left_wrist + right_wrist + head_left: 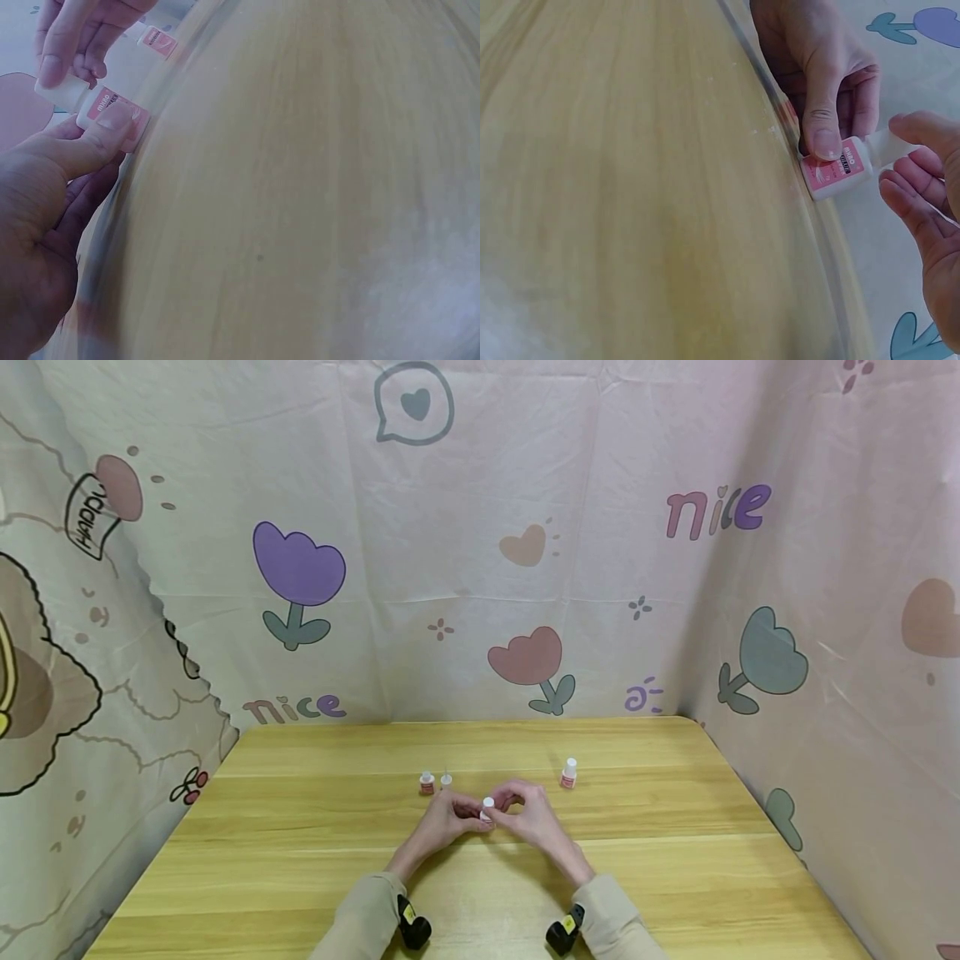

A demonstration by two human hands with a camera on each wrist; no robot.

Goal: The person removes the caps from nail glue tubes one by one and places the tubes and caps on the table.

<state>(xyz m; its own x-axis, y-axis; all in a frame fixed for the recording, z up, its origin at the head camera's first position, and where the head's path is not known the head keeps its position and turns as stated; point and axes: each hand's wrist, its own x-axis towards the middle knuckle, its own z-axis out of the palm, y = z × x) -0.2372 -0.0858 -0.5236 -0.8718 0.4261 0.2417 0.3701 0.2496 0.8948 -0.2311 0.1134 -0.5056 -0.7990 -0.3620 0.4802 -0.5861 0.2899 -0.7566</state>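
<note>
A small glue bottle (836, 169), white with a pink label, is between my two hands over the middle of the table. My left hand (444, 820) grips its body, the thumb lying across the label. From the other side my right hand (528, 814) pinches the white cap (64, 94), which sits at the bottle's neck. In the left wrist view the bottle is tilted, its cap toward the right hand's fingers. Part of the label is covered by the left thumb.
Beyond my left hand a second bottle (427, 783) with a pink-red label stands on the wooden table (300, 827). Beside it is a small white cap (446, 780) with a thin stem pointing up. A capped bottle (569, 773) stands farther right. Printed cloth hangs behind and at both sides.
</note>
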